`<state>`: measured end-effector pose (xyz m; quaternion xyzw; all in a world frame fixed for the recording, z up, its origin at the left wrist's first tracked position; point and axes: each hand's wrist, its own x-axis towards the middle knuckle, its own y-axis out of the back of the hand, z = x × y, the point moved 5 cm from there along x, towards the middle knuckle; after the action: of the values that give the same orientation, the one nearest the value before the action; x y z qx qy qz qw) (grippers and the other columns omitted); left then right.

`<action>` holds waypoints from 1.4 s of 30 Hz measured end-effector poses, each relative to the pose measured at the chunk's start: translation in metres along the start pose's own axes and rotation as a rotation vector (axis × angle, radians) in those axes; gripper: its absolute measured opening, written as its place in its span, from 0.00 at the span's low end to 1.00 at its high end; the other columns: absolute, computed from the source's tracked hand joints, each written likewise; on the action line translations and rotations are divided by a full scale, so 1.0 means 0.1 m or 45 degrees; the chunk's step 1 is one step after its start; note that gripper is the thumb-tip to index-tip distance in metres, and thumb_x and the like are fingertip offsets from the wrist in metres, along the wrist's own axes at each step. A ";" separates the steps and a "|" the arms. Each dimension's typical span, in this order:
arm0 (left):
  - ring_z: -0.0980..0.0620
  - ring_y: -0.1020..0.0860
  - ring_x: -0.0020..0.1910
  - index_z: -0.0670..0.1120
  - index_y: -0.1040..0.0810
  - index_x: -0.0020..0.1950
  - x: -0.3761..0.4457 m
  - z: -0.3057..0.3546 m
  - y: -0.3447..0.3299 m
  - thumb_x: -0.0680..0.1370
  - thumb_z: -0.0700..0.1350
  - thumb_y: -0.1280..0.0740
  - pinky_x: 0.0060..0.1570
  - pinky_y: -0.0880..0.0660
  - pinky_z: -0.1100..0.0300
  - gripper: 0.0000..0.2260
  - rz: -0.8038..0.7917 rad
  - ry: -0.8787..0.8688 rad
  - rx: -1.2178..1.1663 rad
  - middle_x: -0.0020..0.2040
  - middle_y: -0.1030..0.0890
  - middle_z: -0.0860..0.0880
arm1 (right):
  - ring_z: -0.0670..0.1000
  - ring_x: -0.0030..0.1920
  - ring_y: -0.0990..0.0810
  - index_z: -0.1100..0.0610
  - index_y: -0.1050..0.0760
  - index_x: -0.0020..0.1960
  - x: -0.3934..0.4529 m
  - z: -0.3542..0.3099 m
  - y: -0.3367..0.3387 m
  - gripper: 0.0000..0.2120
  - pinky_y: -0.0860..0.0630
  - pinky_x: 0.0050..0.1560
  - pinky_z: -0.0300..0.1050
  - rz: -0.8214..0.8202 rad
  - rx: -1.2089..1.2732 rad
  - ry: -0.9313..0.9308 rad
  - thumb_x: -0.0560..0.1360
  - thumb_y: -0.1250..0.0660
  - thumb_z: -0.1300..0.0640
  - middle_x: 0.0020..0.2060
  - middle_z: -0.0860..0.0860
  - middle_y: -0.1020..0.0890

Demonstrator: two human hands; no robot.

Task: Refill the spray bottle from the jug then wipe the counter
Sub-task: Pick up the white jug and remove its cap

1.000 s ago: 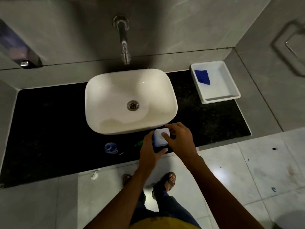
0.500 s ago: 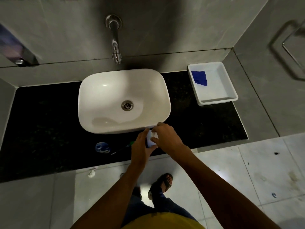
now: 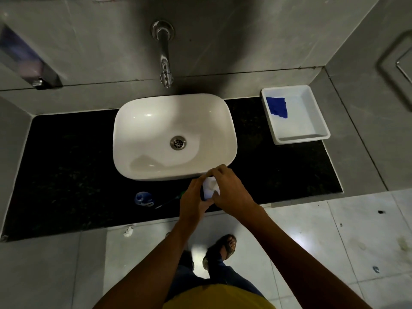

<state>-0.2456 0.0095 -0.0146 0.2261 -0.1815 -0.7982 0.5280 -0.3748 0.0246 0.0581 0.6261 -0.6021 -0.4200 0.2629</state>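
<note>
Black counter [image 3: 66, 163], one basin [image 3: 174, 137], one tray [image 3: 296, 139]; two hands, left [image 3: 192, 204], right [image 3: 231, 192], grips closed on one white bottle [image 3: 209, 189]

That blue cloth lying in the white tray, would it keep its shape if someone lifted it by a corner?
Probably not. The blue cloth lies flat and creased with a ragged edge in the white tray, so it likely droops. It looks thin, so probably light. Being flat, it shouldn't roll.

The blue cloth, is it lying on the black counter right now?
No, the blue cloth lies inside the white tray at the right end of the counter, not on the black surface itself.
</note>
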 end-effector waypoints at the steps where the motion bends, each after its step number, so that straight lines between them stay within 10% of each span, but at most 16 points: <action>1: 0.51 0.18 0.64 0.48 0.25 0.74 0.01 0.00 -0.01 0.71 0.52 0.20 0.62 0.19 0.55 0.33 -0.001 -0.016 0.068 0.67 0.19 0.51 | 0.56 0.64 0.23 0.56 0.24 0.67 -0.02 0.02 0.01 0.21 0.21 0.62 0.49 0.065 -0.021 -0.051 0.77 0.26 0.51 0.63 0.54 0.23; 4: 0.51 0.21 0.68 0.46 0.26 0.76 0.02 -0.02 0.00 0.72 0.50 0.19 0.64 0.23 0.60 0.35 0.009 -0.005 0.105 0.70 0.20 0.48 | 0.53 0.59 0.21 0.55 0.24 0.63 -0.06 0.07 -0.03 0.23 0.20 0.54 0.49 0.142 -0.103 -0.223 0.79 0.31 0.38 0.58 0.52 0.21; 9: 0.54 0.22 0.69 0.51 0.28 0.75 0.04 -0.02 -0.10 0.77 0.52 0.25 0.70 0.25 0.59 0.28 -0.064 -0.056 0.161 0.70 0.22 0.52 | 0.55 0.67 0.25 0.53 0.28 0.72 -0.14 0.07 -0.10 0.29 0.20 0.63 0.50 0.056 0.040 -0.046 0.73 0.23 0.56 0.68 0.53 0.25; 14: 0.52 0.21 0.67 0.48 0.27 0.75 0.03 0.01 -0.15 0.75 0.50 0.23 0.65 0.21 0.55 0.30 -0.009 -0.004 -0.027 0.69 0.21 0.51 | 0.53 0.57 0.20 0.54 0.25 0.63 -0.15 0.22 -0.09 0.25 0.18 0.53 0.50 0.191 -0.021 -0.289 0.76 0.27 0.38 0.58 0.52 0.20; 27: 0.60 0.23 0.64 0.52 0.27 0.74 0.02 -0.11 -0.09 0.70 0.55 0.19 0.56 0.31 0.83 0.35 -0.039 0.022 -0.030 0.66 0.21 0.54 | 0.57 0.64 0.21 0.55 0.19 0.68 -0.06 0.19 -0.01 0.19 0.22 0.66 0.52 -0.013 0.033 0.149 0.78 0.26 0.64 0.66 0.54 0.21; 39: 0.60 0.23 0.64 0.55 0.27 0.73 0.08 -0.16 -0.12 0.68 0.58 0.18 0.63 0.21 0.60 0.36 -0.034 0.011 0.003 0.66 0.22 0.57 | 0.53 0.56 0.16 0.59 0.20 0.66 -0.07 0.59 0.23 0.17 0.17 0.60 0.46 0.252 0.354 0.028 0.78 0.25 0.60 0.60 0.55 0.18; 42: 0.72 0.25 0.61 0.67 0.31 0.69 0.09 -0.16 -0.10 0.67 0.62 0.19 0.58 0.27 0.74 0.34 -0.040 0.026 -0.023 0.61 0.26 0.71 | 0.53 0.56 0.17 0.58 0.19 0.64 -0.07 0.94 0.12 0.17 0.18 0.61 0.46 0.322 0.332 -0.211 0.77 0.24 0.60 0.60 0.55 0.18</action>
<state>-0.2467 0.0044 -0.0348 0.2323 -0.1653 -0.8056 0.5193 -0.4598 0.0463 0.0223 0.5376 -0.7447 -0.3523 0.1796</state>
